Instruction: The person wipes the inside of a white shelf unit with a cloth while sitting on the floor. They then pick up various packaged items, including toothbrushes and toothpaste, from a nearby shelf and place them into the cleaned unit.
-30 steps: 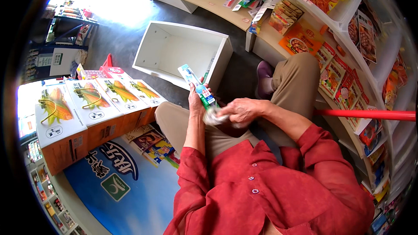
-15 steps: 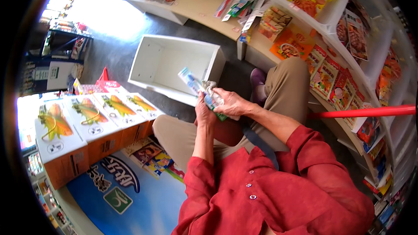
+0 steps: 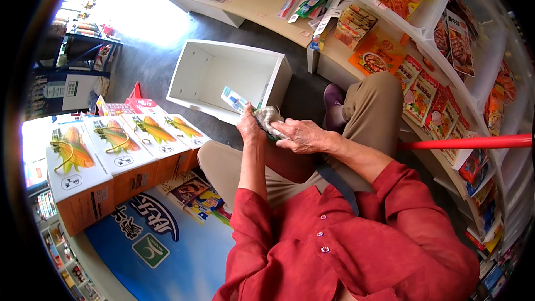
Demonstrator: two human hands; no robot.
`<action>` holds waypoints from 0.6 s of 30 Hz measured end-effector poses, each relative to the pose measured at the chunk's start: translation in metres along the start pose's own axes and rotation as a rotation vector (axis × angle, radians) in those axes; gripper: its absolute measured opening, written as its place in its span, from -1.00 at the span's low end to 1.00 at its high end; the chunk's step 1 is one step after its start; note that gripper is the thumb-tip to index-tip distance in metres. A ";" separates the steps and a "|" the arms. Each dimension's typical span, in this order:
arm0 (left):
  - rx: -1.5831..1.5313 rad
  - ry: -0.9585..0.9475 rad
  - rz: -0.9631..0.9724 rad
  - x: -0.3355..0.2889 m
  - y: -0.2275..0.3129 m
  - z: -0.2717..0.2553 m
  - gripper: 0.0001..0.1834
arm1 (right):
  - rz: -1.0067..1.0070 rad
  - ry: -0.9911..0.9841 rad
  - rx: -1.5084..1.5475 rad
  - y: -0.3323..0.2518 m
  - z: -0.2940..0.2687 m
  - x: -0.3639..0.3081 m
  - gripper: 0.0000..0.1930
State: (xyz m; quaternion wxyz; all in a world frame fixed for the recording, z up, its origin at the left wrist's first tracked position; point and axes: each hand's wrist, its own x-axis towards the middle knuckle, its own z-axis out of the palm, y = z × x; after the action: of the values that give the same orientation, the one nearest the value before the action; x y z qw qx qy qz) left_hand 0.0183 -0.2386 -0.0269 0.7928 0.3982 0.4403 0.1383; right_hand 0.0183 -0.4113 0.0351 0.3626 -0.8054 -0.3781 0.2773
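Note:
My left hand (image 3: 251,128) is closed around a slim blue-and-white toothbrush pack (image 3: 233,98), whose upper end sticks out past the fingers. A crumpled greyish-white rag (image 3: 268,118) is gripped in my right hand (image 3: 304,136) and pressed against the pack's lower part, hiding much of it. Both hands meet above my lap. Just beyond them a white open box (image 3: 223,69), shaped like a drawer, rests on the floor. A few thin items lean against its right inner wall.
Cartons with corn pictures (image 3: 120,147) line the left side. On the right, a low shelf (image 3: 259,14) carries food packets (image 3: 426,92) and toothbrush packs (image 3: 312,3), with clear bins (image 3: 426,22) above. A red pole (image 3: 468,142) juts in from the right.
The toothbrush pack and my left hand have shifted slightly left. My right hand has brought the rag over the pack's lower part, so less of the pack shows.

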 end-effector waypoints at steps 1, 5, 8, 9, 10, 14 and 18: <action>-0.013 0.075 0.016 0.004 0.002 -0.004 -0.80 | 0.012 -0.070 -0.015 0.000 -0.003 -0.003 -0.49; -0.180 0.071 -0.027 0.017 0.017 -0.024 -0.64 | 0.046 -0.463 0.286 0.007 -0.013 -0.011 -0.65; -0.219 -0.281 -0.202 0.004 0.034 -0.020 -0.51 | 0.233 -0.134 0.264 0.029 -0.009 -0.007 -0.64; -0.275 -0.363 -0.250 0.003 0.034 -0.021 -0.50 | 0.263 0.021 0.269 0.030 -0.009 -0.003 -0.63; -0.331 -0.445 -0.298 0.001 0.032 -0.022 -0.49 | 0.314 0.140 0.380 0.031 -0.011 0.003 -0.63; -0.282 -0.429 -0.288 -0.014 0.007 0.001 -0.57 | 0.202 0.061 1.014 0.024 -0.002 0.019 -0.65; -0.066 -0.148 -0.110 -0.007 -0.009 0.012 -0.70 | 0.032 0.040 0.590 0.035 0.012 0.019 -0.73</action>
State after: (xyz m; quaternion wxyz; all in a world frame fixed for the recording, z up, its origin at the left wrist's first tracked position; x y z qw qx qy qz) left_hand 0.0227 -0.2546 -0.0258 0.8421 0.3562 0.3970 0.0794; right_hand 0.0350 -0.4070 -0.0026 0.5839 -0.6765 -0.2612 0.3650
